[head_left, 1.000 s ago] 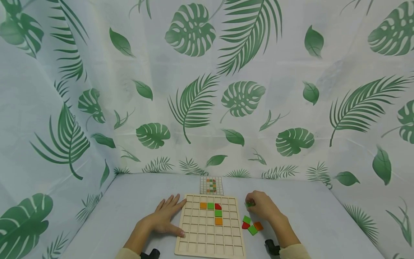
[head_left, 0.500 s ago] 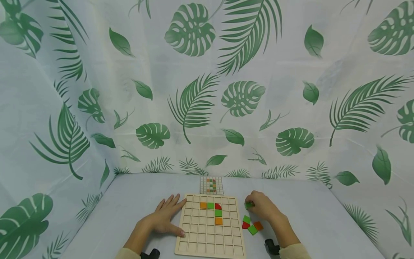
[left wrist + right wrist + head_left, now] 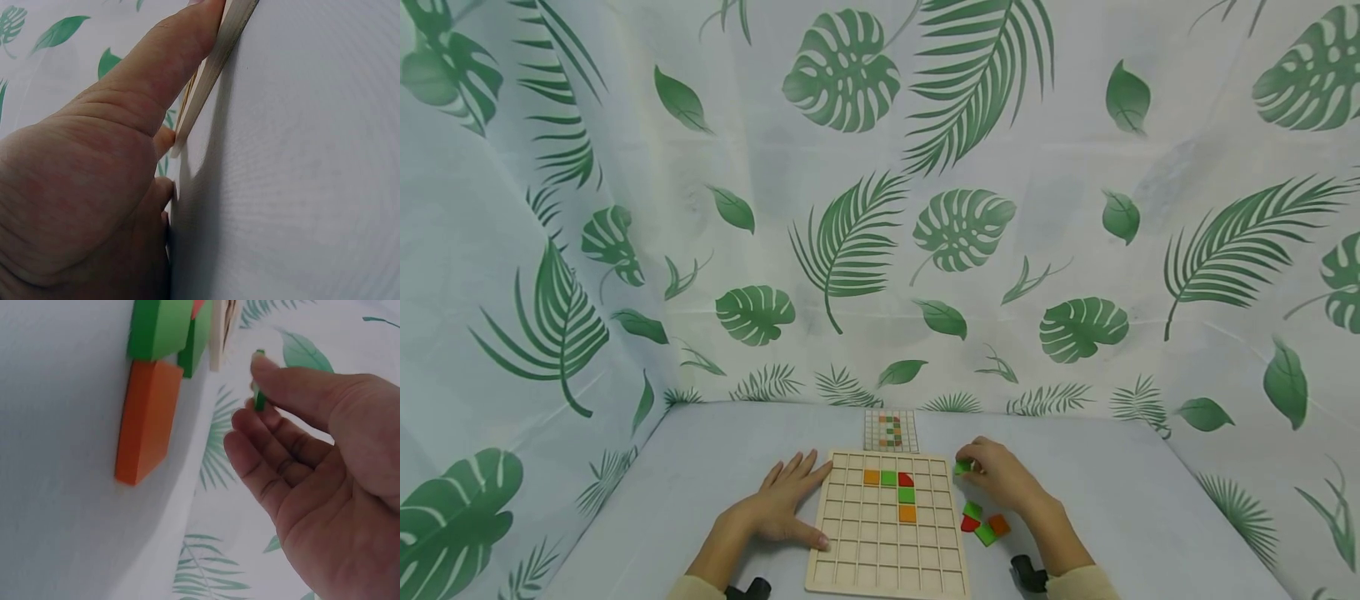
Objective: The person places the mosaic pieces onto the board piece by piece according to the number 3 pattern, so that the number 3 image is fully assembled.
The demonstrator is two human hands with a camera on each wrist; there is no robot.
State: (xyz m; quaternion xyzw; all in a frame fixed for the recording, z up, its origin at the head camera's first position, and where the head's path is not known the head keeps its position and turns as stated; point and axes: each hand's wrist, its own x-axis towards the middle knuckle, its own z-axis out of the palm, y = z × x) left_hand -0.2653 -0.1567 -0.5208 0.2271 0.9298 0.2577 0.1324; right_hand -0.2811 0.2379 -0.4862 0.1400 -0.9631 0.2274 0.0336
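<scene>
My right hand (image 3: 1003, 477) pinches a green tile (image 3: 962, 468) between thumb and fingertips, raised beside the upper right edge of a wooden grid board (image 3: 859, 554). In the right wrist view the green tile (image 3: 260, 400) shows edge-on. My left hand (image 3: 775, 504) lies with fingers spread at the board's left side, its thumb on the edge. Set in the board's upper cells are an orange tile (image 3: 871, 477), a green tile (image 3: 889, 477) and a red rounded tile (image 3: 906, 480) in a row. Below the red one come another green tile (image 3: 906, 495) and an orange tile (image 3: 907, 513).
Right of the board lie loose tiles: a green one (image 3: 973, 509), a red rounded one (image 3: 970, 523), another green one (image 3: 985, 535) and an orange one (image 3: 998, 524). A printed grid card (image 3: 871, 433) with a coloured pattern lies behind the board. Leaf-print cloth (image 3: 880, 208) hangs around the table.
The right hand has moved slightly left and away from me, bringing the green tile near the board's edge. The left hand and the tiles on the board have stayed put.
</scene>
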